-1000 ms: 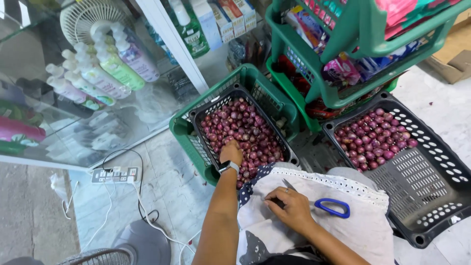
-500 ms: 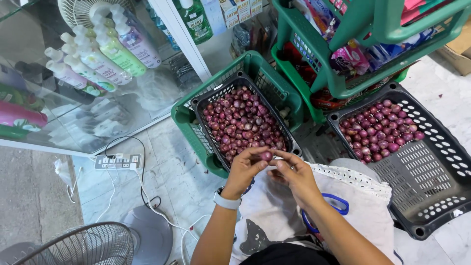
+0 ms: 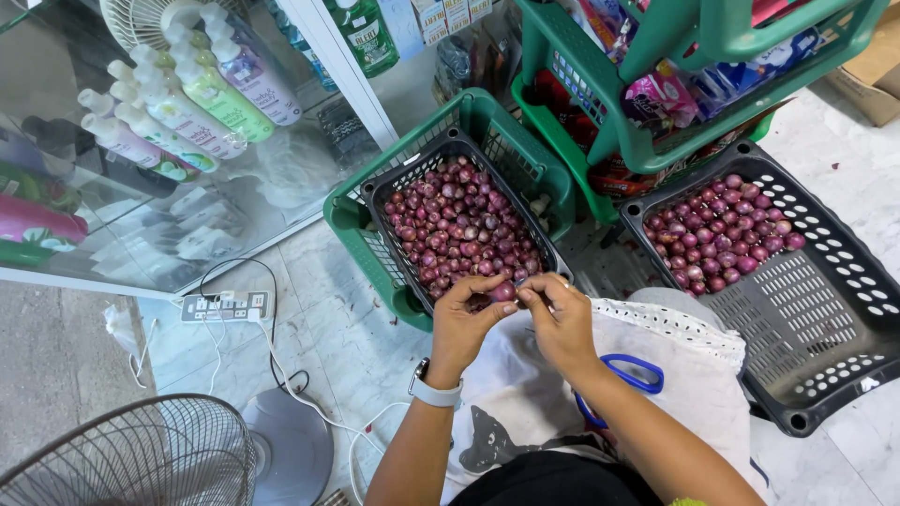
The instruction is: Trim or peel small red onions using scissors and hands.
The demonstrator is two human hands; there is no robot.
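My left hand (image 3: pixel 466 323) and my right hand (image 3: pixel 559 319) meet over my lap, both pinching one small purple shallot (image 3: pixel 503 291) between the fingertips. Just beyond them a black basket (image 3: pixel 412 178) full of purple shallots (image 3: pixel 459 230) sits inside a green basket (image 3: pixel 487 117). To the right stands another black basket (image 3: pixel 825 319) with shallots (image 3: pixel 717 239) heaped in its far half. Blue-handled scissors (image 3: pixel 633 379) lie on the white cloth (image 3: pixel 694 394) on my lap, under my right forearm. A white watch is on my left wrist.
A green shelf rack (image 3: pixel 656 141) with packaged goods rises behind the baskets. A glass cabinet (image 3: pixel 169 122) with bottles stands at left. A power strip (image 3: pixel 225 305) with cables and a floor fan (image 3: pixel 131 459) lie on the tiled floor at lower left.
My left hand left the shallot basket with one shallot and my right hand left the scissors. Both hands now hold the shallot together above my lap.
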